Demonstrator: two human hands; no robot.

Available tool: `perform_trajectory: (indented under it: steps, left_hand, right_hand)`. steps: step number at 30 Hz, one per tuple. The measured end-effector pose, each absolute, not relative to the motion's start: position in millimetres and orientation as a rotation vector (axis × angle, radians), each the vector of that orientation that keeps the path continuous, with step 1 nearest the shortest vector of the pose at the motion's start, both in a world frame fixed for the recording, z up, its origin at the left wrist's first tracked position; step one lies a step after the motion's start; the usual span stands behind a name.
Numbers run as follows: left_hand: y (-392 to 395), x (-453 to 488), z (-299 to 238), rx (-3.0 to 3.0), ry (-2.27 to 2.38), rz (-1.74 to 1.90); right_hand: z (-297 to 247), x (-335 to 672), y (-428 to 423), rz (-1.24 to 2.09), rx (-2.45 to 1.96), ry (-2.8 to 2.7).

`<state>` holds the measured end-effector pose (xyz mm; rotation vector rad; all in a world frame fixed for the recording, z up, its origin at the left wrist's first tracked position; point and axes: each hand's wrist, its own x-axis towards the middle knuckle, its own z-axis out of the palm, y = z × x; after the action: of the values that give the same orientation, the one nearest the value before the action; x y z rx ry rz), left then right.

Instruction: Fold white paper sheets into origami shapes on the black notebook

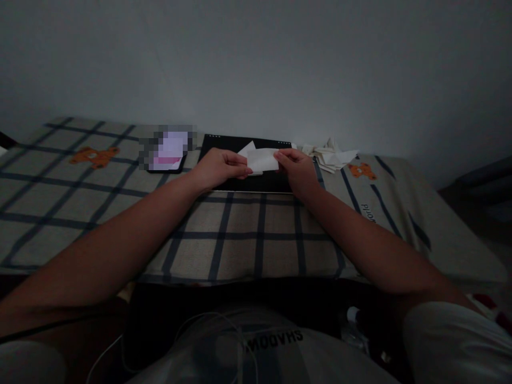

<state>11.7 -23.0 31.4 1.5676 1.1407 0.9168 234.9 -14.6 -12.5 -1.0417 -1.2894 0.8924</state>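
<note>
A small white piece of paper (263, 159) is stretched between my two hands, above a flat black board or notebook (248, 184). My left hand (222, 164) pinches its left end between thumb and fingers. At the opposite end, my right hand (296, 166) grips the paper in the same way. Another white paper piece (248, 149) shows its pointed corner just behind the held one; how much of it lies there is hidden. To the right of my right hand, a loose heap of white paper strips (332, 156) rests on the cloth.
A phone (170, 152) with a lit, partly blurred screen is at the left of the board. A checked tablecloth (240, 240) with bear prints covers the table, which stands against a pale wall (256, 64). A clear bottle (354, 328) and a white cable (240, 341) are below the front edge.
</note>
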Motion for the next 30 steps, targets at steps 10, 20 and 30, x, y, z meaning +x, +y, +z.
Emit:
perform_trajectory:
  steps: [10, 20, 30]
  left_hand:
    - [-24.0, 11.7, 32.2, 1.537, 1.146, 0.978]
    - [-13.1, 6.3, 21.5, 1.594, 1.239, 1.129]
    - [-21.3, 10.5, 26.5, 1.560, 1.162, 1.123]
  right_hand:
    - [-11.8, 236.5, -15.6, 0.917, -1.083, -1.290]
    - [-8.8, 234.0, -18.5, 1.069, -1.014, -1.274]
    - [-10.5, 236.5, -16.7, 0.959, -1.122, -1.302]
